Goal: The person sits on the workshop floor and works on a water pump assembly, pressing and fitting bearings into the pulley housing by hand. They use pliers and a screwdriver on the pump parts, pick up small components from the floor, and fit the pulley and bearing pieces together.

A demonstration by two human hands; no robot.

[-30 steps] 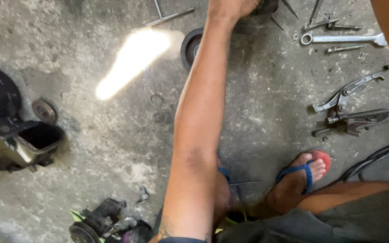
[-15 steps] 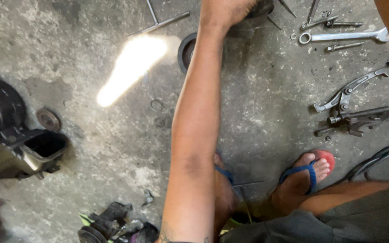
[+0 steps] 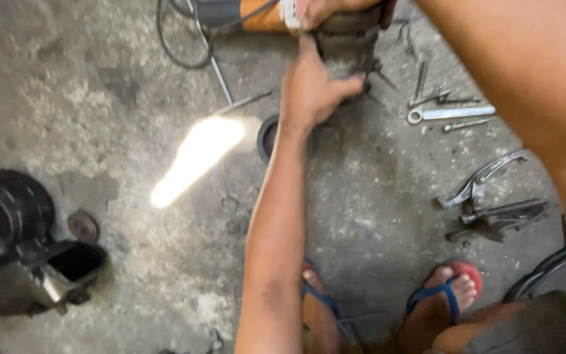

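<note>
A black housing sits far left on the concrete floor. Up top, the left hand closes its grip on a grimy metal part; the right hand clasps its upper end. Wrenches lie rightward.

One view only, from the person's head, facing steeply down at the concrete floor. It sits close, with the forearm filling the middle.

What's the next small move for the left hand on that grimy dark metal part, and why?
Probably firm up the grip: the left hand only presses the side of the grimy dark cylindrical metal part, while the right hand holds its top at the frame edge.
</note>
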